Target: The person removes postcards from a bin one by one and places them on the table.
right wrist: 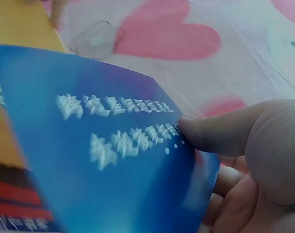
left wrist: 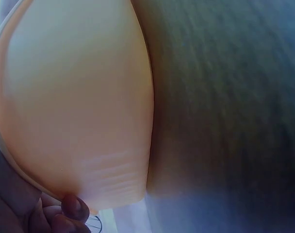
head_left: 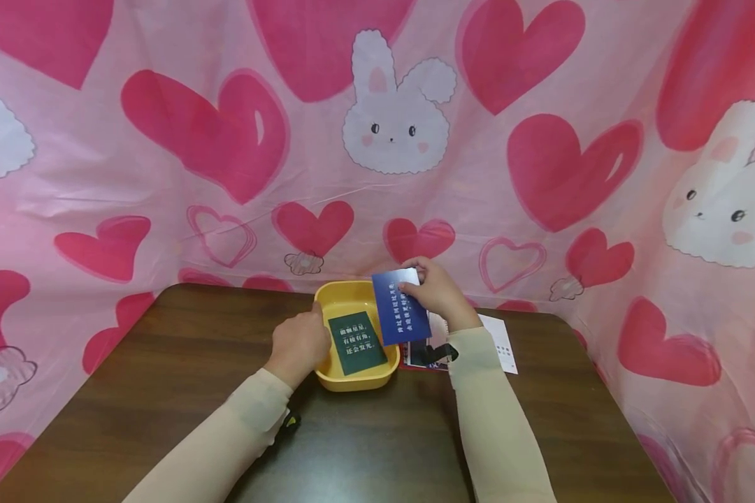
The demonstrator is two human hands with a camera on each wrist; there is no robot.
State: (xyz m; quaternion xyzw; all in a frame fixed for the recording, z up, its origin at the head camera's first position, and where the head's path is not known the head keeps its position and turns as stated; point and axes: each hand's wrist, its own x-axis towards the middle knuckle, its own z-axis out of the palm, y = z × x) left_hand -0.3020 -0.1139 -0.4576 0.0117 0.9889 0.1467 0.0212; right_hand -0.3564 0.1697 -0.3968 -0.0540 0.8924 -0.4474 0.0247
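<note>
A blue card [head_left: 398, 318] with white writing is pinched between the thumb and fingers of my right hand [head_left: 443, 290], held tilted over the right rim of a yellow plastic basin [head_left: 355, 384]. In the right wrist view the thumb presses the written face and the other fingers lie behind the card. My left hand [head_left: 298, 346] grips the basin's left rim; the left wrist view shows fingertips [left wrist: 74, 208] curled at the rim. Inside the basin lies a dark green card [head_left: 357, 342] with white writing, its right edge close to the blue card.
Right of the basin, a white printed card [head_left: 502, 342] and other printed cards with a red edge [head_left: 418, 366] lie on the brown wooden table [head_left: 220, 349], partly under my right wrist. A pink curtain [head_left: 314, 154] with hearts and rabbits hangs behind and at both sides.
</note>
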